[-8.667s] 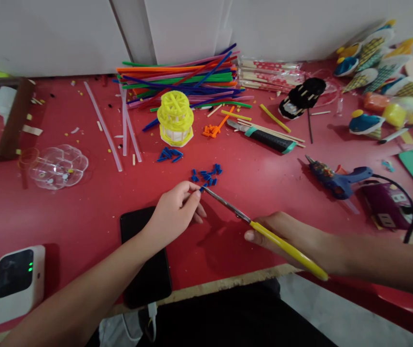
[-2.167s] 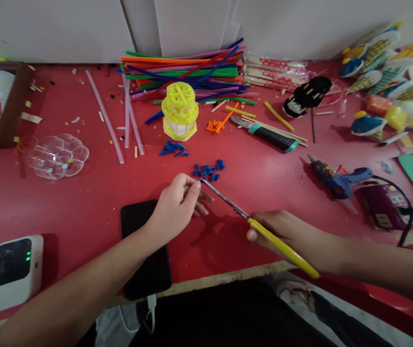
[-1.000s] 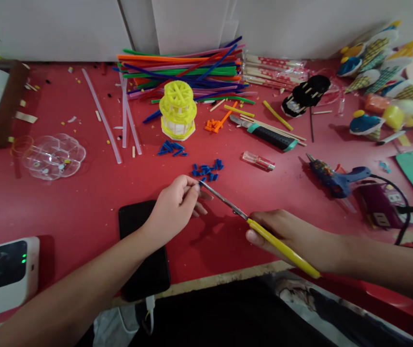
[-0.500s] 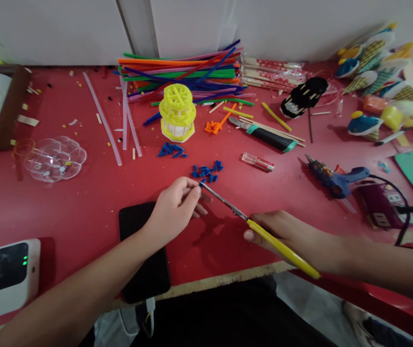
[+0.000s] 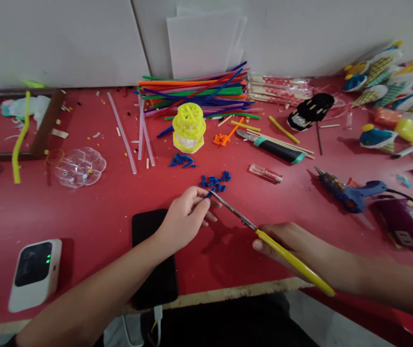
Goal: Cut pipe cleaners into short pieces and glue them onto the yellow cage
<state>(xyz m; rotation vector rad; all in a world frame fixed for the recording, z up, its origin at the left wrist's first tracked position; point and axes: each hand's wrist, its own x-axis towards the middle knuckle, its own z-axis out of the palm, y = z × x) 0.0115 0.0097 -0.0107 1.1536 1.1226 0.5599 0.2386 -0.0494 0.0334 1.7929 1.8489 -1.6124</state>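
My left hand (image 5: 182,219) pinches a short blue pipe cleaner piece (image 5: 210,194) between thumb and fingertips. In my right hand (image 5: 298,243) is a pair of scissors (image 5: 293,260) with yellow handles, its blade tips touching or very near that blue piece. Just beyond the tips lies a pile of short blue cut pieces (image 5: 213,182). Slightly longer blue pieces (image 5: 183,160) form another pile behind it, to the left. A yellow tiered lantern-like model (image 5: 189,127) stands upright farther back. Part of a black phone (image 5: 156,284) is hidden under my left forearm.
Pipe cleaners (image 5: 195,91) of many colours are heaped by the wall. A utility knife (image 5: 279,149), a lighter (image 5: 265,173) and a blue glue gun (image 5: 351,190) lie to the right. At left are a clear flower-shaped box (image 5: 79,166) and a white device (image 5: 34,274).
The camera view has shifted, so the whole table appears farther right and slightly lower. More of the blue piece shows between my left fingers and the scissor tips. Both hands keep their grips.
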